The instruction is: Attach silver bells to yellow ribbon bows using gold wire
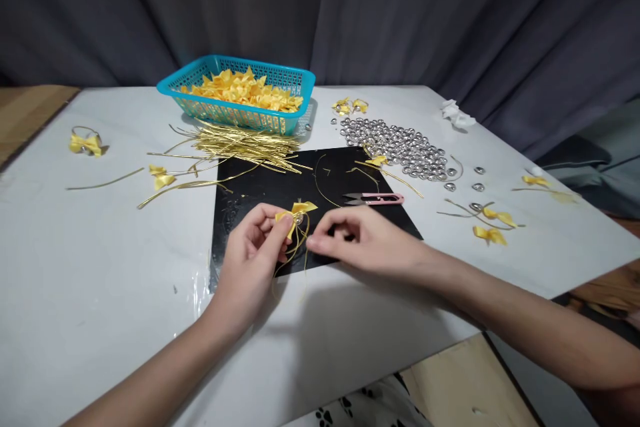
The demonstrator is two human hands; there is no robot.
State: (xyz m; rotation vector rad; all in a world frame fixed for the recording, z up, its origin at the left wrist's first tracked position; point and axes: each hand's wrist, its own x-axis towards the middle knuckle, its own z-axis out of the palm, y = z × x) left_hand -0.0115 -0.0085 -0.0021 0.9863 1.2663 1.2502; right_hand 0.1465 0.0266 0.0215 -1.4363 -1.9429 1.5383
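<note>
My left hand pinches a yellow ribbon bow between thumb and fingers, above a black mat. A small silver bead sits at the bow's middle, and thin gold cords loop and hang down from it. To the right, my right hand is closed, thumb and forefinger pinched on one of these gold cords. Just beyond the right hand lies a pair of pink-handled thread snips, blades pointing left.
A blue basket full of yellow bows stands at the back. Before it lies a bundle of gold cords. Many silver beads spread at the back right. Loose bows and cords lie around; crumpled white tissue is at the far right.
</note>
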